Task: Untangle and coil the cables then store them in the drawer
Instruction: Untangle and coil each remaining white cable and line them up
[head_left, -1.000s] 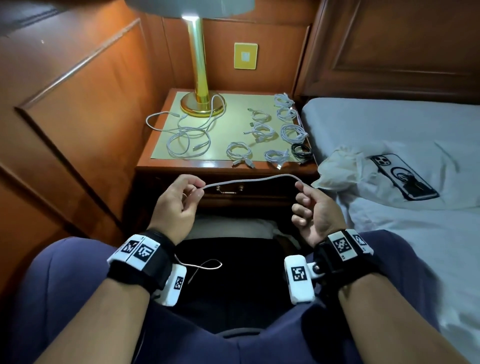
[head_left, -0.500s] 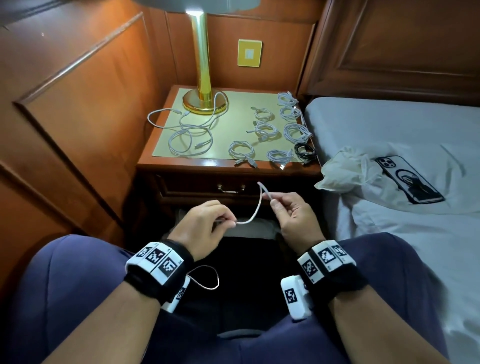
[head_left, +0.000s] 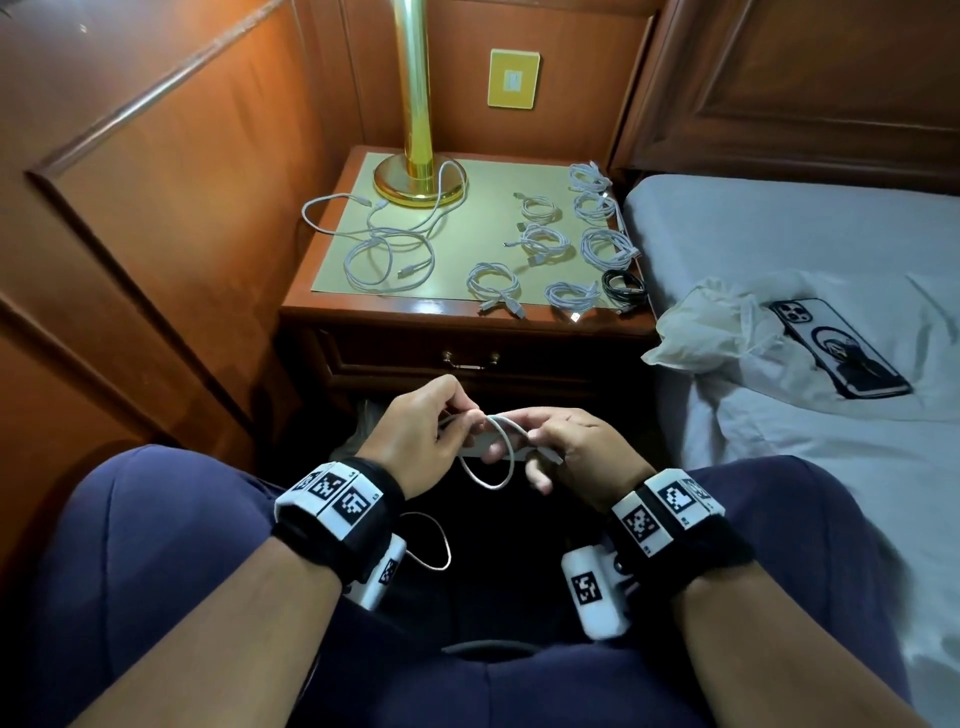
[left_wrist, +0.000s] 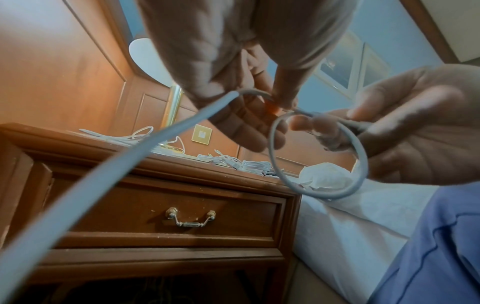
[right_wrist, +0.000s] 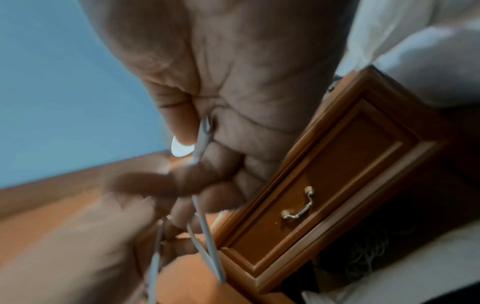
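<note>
Both hands pinch one white cable (head_left: 488, 457) above the lap, in front of the nightstand: left hand (head_left: 415, 436) holds the run between thumb and fingers, right hand (head_left: 576, 452) pinches the plug end with the first small loop hanging between them; the tail trails past the left wrist toward the lap. Progress: eight coiled bundles, seven white cables and one black coil (head_left: 623, 286), sit along the right side and front edge of the nightstand top (head_left: 530, 312). One loose tangle (head_left: 389, 249) lies on the left side of the top, part of it draped round the lamp base (head_left: 420, 182), not yet coiled. Drawer (head_left: 467, 364) is shut, nothing visibly stored yet. Left, by my read: finish this coil, do the tangle, open the drawer, load everything. Versus a second ago: cable was stretched straight between hands held apart at drawer height; now the hands are together, lower, and the cable is bent into a loop.
</note>
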